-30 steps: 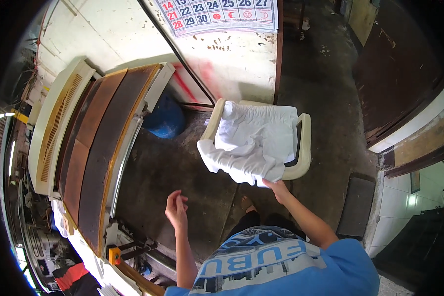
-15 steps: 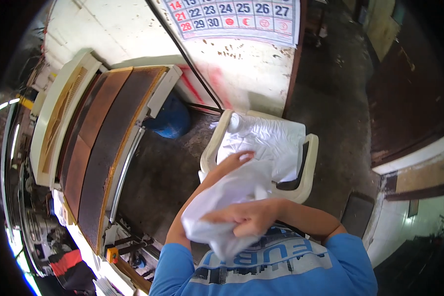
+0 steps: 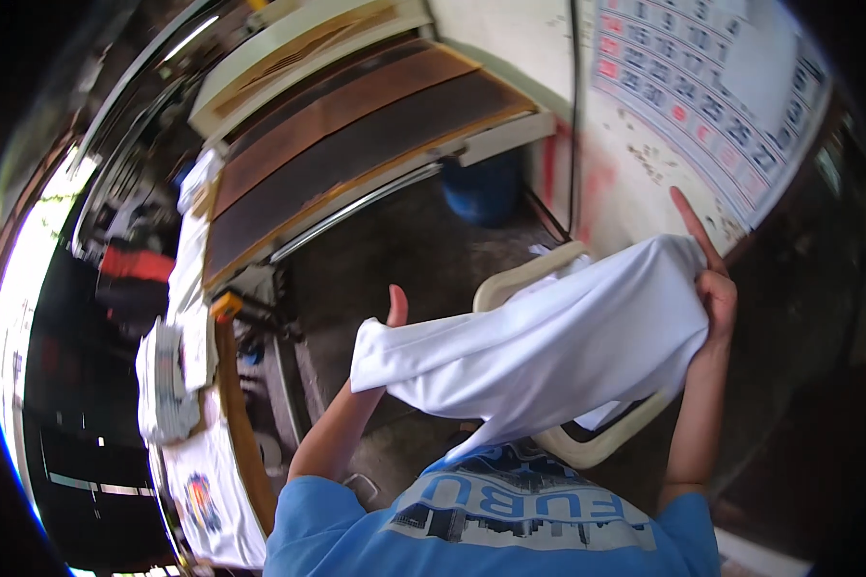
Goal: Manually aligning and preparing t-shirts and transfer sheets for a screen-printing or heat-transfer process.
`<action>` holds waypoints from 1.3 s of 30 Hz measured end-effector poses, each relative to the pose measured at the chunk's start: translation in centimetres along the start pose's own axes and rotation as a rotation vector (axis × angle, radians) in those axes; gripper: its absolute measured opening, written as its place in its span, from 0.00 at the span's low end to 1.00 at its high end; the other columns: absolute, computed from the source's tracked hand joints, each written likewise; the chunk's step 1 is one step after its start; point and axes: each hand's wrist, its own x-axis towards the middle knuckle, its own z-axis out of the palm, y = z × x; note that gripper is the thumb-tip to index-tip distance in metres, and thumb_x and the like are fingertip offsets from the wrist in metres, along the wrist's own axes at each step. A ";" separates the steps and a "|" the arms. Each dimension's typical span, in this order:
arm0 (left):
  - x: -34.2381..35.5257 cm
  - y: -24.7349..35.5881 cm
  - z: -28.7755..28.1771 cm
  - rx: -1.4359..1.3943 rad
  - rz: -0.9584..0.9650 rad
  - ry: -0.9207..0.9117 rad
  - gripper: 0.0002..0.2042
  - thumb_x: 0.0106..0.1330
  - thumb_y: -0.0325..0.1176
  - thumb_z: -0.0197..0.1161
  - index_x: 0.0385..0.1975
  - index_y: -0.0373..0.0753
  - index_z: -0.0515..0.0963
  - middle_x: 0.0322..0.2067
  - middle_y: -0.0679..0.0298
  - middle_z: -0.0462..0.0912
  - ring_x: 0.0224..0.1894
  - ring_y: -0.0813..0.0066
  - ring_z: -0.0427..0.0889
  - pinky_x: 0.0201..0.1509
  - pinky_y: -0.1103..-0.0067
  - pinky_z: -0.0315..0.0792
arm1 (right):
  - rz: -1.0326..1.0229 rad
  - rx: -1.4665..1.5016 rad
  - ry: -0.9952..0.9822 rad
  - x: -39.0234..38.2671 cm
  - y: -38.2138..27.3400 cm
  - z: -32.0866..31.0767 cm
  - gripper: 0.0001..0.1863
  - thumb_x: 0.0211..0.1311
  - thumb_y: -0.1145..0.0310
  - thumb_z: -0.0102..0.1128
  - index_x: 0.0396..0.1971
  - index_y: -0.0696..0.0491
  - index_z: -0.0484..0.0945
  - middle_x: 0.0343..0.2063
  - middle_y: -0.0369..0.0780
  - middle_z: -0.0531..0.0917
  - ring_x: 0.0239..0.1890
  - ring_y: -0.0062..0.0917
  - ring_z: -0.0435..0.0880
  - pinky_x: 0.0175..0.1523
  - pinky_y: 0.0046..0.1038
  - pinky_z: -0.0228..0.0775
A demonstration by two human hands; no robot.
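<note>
A white shirt (image 3: 548, 337) is stretched across in front of my chest between my two hands, its folds running lengthwise. My left hand (image 3: 397, 306) has hold of its left end; only the raised thumb shows, and the cloth covers the fingers. At the upper right corner my right hand (image 3: 717, 293) grips the fabric, with one finger pointing up and the others curled. Beneath the shirt stands a cream plastic chair (image 3: 524, 274), mostly hidden, with more white cloth (image 3: 601, 413) on its seat.
A large machine with a dark, brown-banded bed (image 3: 356, 144) stands at the upper left. A blue bin (image 3: 486, 192) is beyond it. At the left lie a stack of folded white cloth (image 3: 164, 380) and a printed white shirt (image 3: 212, 495). A calendar (image 3: 712, 106) hangs on the wall.
The bunched shirt has been spread out between my hands, which have moved apart. My right hand has gone up and to the right. The view has turned to the left.
</note>
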 end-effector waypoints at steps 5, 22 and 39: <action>-2.8 -5.0 1.5 -0.004 0.149 0.679 0.34 0.59 0.61 0.42 0.57 0.39 0.59 0.55 0.57 0.65 0.55 0.58 0.65 0.60 0.64 0.58 | 0.067 -0.068 -0.070 4.5 2.2 0.6 0.42 0.31 0.80 0.34 0.59 0.57 0.57 0.47 0.41 0.73 0.26 0.10 0.73 0.29 0.09 0.66; -7.2 -1.1 2.8 0.299 -0.188 0.623 0.09 0.54 0.34 0.65 0.30 0.35 0.77 0.26 0.67 0.78 0.27 0.82 0.75 0.33 0.84 0.71 | 0.041 -1.201 -0.308 8.6 13.8 4.7 0.24 0.44 0.80 0.46 0.47 0.56 0.70 0.41 0.46 0.77 0.39 0.31 0.78 0.47 0.26 0.67; -11.0 9.0 1.4 0.344 0.230 0.751 0.06 0.58 0.31 0.59 0.28 0.36 0.75 0.25 0.67 0.77 0.27 0.82 0.76 0.31 0.85 0.73 | -0.108 -0.874 -0.609 0.9 20.2 30.1 0.05 0.52 0.76 0.56 0.21 0.61 0.73 0.16 0.42 0.76 0.17 0.25 0.75 0.25 0.21 0.66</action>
